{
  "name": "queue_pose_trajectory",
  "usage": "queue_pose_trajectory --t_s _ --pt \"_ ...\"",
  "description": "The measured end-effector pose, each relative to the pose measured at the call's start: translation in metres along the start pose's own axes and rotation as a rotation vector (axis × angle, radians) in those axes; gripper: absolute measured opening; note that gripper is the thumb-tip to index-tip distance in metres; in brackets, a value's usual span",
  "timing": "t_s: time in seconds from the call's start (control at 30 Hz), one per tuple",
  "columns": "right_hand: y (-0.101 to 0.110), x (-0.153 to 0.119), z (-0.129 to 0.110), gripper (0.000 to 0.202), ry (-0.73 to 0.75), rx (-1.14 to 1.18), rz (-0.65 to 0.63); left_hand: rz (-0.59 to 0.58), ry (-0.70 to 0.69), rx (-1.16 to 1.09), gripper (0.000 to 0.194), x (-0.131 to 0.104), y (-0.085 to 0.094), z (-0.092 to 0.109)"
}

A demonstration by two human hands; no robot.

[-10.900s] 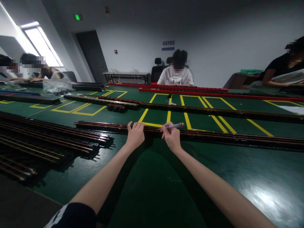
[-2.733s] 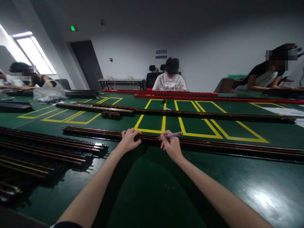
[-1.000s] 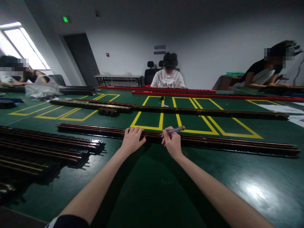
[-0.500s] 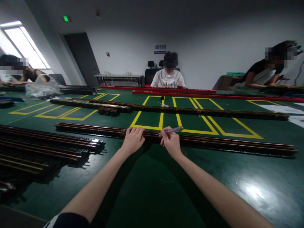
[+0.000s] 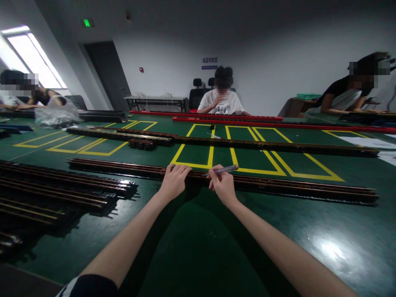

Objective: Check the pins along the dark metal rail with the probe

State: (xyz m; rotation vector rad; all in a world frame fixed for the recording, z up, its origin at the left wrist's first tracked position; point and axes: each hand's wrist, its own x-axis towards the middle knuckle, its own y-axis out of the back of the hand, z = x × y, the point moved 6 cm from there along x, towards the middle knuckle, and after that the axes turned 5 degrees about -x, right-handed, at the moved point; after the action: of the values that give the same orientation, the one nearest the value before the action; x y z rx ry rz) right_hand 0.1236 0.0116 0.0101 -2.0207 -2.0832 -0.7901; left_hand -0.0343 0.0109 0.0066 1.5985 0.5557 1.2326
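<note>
A long black rail with copper-coloured strips (image 5: 293, 187) lies crosswise on the green table in front of me. My left hand (image 5: 175, 181) grips it near the middle, fingers bent over its far edge. A short way to the right, my right hand (image 5: 222, 183) pinches a small screwdriver with a translucent handle and yellowish end (image 5: 227, 169), held like a pen. The handle slants up to the right, and its thin tip points down at the rail beside my left fingers. Whether the tip touches the rail I cannot tell.
Several similar rails (image 5: 62, 187) are stacked at the left. Another long rail (image 5: 278, 146) lies farther back, with a thin tool (image 5: 213, 135) beyond it. Red rails (image 5: 229, 118) lie before a seated person (image 5: 221, 101). A plastic bag (image 5: 57, 111) stands far left.
The rail under my hands has slid a little to the left. My grip on rail and screwdriver looks the same. The person opposite has raised one hand.
</note>
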Motion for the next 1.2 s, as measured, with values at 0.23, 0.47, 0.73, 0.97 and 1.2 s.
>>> queue_pose_trajectory --t_s 0.23,0.47,0.73,0.97,1.2 --pt "0.007 0.000 0.001 0.046 -0.010 -0.005 0.084 -0.007 -0.009 -0.082 0.049 -0.003 -0.004 -0.008" --pt "0.012 -0.001 0.002 0.047 -0.009 -0.018 0.153 -0.009 0.000 -0.155 0.052 -0.003 -0.005 -0.011" --pt "0.016 -0.002 0.005 0.047 -0.014 -0.006 0.197 -0.003 0.018 -0.186 0.052 -0.003 -0.005 -0.013" --pt "0.014 0.000 0.005 0.044 -0.001 -0.004 0.133 -0.009 0.023 -0.194 0.051 -0.003 -0.005 -0.014" --pt "0.014 -0.001 0.006 0.039 0.023 -0.012 0.121 -0.013 0.024 -0.211 0.051 -0.004 -0.005 -0.015"
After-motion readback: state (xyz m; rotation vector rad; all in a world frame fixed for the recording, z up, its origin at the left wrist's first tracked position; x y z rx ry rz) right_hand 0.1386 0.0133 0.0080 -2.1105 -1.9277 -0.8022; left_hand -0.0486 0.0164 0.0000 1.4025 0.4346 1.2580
